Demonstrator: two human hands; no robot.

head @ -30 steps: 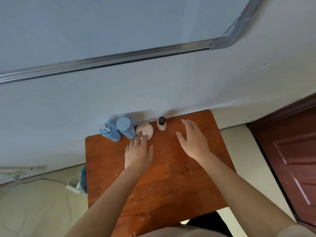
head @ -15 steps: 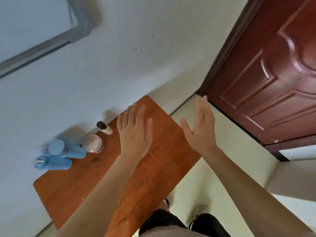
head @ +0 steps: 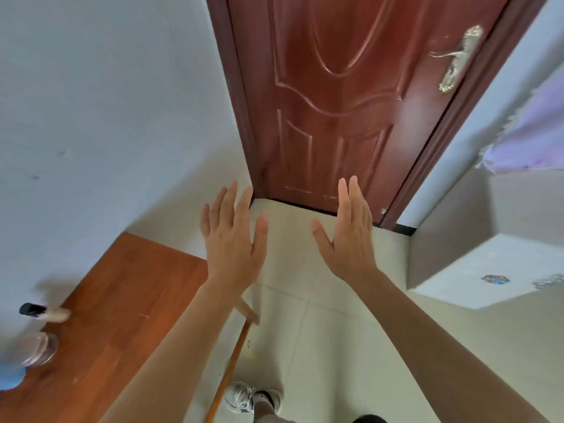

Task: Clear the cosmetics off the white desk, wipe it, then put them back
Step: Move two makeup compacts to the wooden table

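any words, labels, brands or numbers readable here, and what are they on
No text can be read.
Black-capped bottle, pink jar and blue bottle on the wooden table: blurred, no label legible.
Small scraps on the white surface: too blurred to read.
Door: no sign or number.

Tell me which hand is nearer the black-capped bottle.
Left. The left hand hovers just beyond the wooden table corner, apart from the black-capped bottle; the right hand is farther off, over the floor.
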